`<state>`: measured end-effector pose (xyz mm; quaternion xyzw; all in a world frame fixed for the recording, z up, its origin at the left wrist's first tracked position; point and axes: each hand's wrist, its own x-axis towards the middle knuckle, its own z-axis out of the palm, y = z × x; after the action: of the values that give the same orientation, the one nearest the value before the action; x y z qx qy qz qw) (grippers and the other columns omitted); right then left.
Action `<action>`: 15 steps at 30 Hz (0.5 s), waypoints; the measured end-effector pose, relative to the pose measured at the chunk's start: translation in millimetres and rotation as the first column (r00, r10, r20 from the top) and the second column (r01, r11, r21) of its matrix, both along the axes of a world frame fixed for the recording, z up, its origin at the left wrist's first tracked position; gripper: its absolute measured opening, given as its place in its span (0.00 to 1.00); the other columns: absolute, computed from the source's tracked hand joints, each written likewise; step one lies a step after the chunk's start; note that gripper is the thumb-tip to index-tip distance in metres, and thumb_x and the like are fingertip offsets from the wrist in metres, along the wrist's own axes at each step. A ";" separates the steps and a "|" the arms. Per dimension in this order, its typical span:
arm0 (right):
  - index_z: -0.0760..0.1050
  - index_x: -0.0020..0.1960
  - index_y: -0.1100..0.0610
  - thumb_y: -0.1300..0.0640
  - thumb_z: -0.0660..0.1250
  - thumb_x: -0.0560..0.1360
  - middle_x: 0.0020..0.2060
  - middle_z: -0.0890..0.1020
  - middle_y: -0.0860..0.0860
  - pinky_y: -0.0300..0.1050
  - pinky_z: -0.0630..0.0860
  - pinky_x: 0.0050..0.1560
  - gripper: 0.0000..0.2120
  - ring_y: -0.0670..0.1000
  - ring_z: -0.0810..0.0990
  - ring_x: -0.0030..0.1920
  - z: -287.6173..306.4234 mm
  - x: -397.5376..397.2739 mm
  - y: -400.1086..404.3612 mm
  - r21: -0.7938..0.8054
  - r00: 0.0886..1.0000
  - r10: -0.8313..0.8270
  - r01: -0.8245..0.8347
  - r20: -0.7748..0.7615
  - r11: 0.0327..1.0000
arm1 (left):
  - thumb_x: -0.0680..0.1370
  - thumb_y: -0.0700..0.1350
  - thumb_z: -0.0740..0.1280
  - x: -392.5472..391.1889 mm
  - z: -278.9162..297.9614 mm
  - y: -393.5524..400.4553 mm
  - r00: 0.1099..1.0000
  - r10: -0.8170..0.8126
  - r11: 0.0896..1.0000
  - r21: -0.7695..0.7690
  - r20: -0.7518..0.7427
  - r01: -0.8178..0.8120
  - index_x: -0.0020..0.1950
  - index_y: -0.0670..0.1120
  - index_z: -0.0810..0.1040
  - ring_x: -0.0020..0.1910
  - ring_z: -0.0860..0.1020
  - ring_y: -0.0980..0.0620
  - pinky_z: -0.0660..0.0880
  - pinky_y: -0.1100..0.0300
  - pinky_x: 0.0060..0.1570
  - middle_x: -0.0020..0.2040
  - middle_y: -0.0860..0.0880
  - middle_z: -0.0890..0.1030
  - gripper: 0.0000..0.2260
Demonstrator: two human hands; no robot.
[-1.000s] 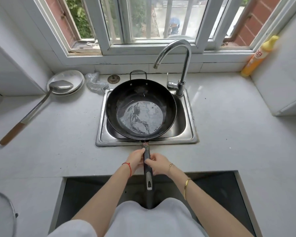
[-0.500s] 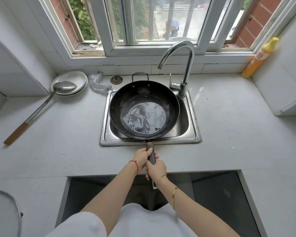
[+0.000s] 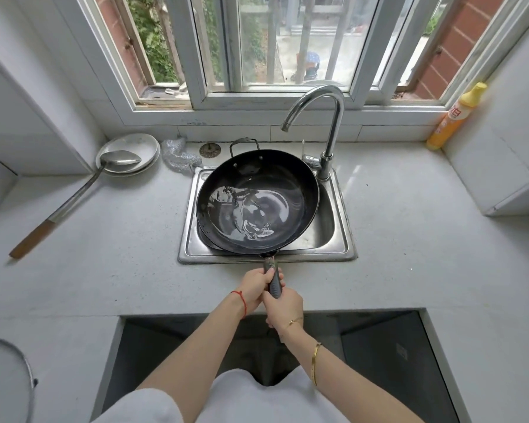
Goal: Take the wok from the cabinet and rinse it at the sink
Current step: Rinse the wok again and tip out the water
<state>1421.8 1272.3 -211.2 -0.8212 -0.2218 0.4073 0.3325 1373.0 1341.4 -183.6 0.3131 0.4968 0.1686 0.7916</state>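
Over the sink [image 3: 342, 239], the wok [image 3: 257, 203] tilts leftward, holding water. Left hand [image 3: 257, 285] and right hand [image 3: 283, 306] both grasp its handle [image 3: 272, 277].

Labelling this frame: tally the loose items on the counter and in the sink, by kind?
Wok: 1
Ladle: 1
Plate stack, number unclear: 1
Scouring pad: 1
Drain strainer: 1
Yellow bottle: 1
Total: 6
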 end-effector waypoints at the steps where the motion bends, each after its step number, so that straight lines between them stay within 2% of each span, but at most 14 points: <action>1: 0.75 0.41 0.52 0.49 0.67 0.77 0.31 0.80 0.52 0.37 0.74 0.21 0.09 0.49 0.79 0.24 -1.5 0.5 -2.6 0.008 1.000 0.001 -0.001 -0.010 1.000 | 0.84 0.35 0.55 -0.2 0.7 -1.9 1.000 -0.002 1.000 0.008 -0.002 0.002 0.58 0.34 0.71 0.41 0.76 0.48 0.76 0.59 0.47 0.43 0.44 0.76 0.09; 6: 0.77 0.46 0.55 0.48 0.67 0.77 0.32 0.81 0.53 0.35 0.72 0.21 0.09 0.49 0.78 0.25 -4.2 2.2 -11.2 0.062 0.998 0.027 -0.024 -0.052 0.998 | 0.83 0.35 0.57 -4.8 2.7 -7.2 0.999 -0.018 0.996 0.087 -0.051 0.023 0.60 0.33 0.73 0.41 0.79 0.49 0.80 0.61 0.44 0.44 0.43 0.78 0.10; 9: 0.77 0.45 0.56 0.49 0.67 0.77 0.28 0.79 0.52 0.34 0.71 0.20 0.10 0.46 0.76 0.22 -2.0 3.1 -13.1 0.112 0.989 0.021 -0.004 -0.148 0.994 | 0.82 0.35 0.60 -5.7 3.2 -9.3 0.995 0.012 0.988 0.152 -0.102 0.004 0.62 0.30 0.74 0.40 0.81 0.48 0.81 0.60 0.44 0.47 0.40 0.79 0.11; 12: 0.76 0.43 0.57 0.49 0.67 0.78 0.24 0.76 0.50 0.36 0.71 0.20 0.11 0.44 0.73 0.18 1.8 4.6 -12.1 0.138 0.977 0.031 -0.002 -0.210 0.990 | 0.81 0.35 0.63 -6.4 5.4 -9.8 0.989 0.059 0.977 0.211 -0.133 -0.030 0.59 0.32 0.76 0.35 0.83 0.51 0.82 0.63 0.37 0.45 0.41 0.82 0.09; 15: 0.76 0.42 0.57 0.50 0.66 0.78 0.21 0.75 0.48 0.38 0.72 0.22 0.12 0.46 0.73 0.18 6.4 1.8 -7.2 0.154 0.969 0.025 0.013 -0.247 0.988 | 0.80 0.35 0.64 -9.4 8.4 -7.1 0.989 0.078 0.968 0.245 -0.127 -0.045 0.55 0.34 0.77 0.34 0.83 0.51 0.82 0.63 0.35 0.42 0.42 0.83 0.06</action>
<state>1423.6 1265.1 -204.7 -0.7349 -0.2119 0.4893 0.4190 1363.6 1334.3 -175.2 0.4024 0.5346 0.2306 0.7064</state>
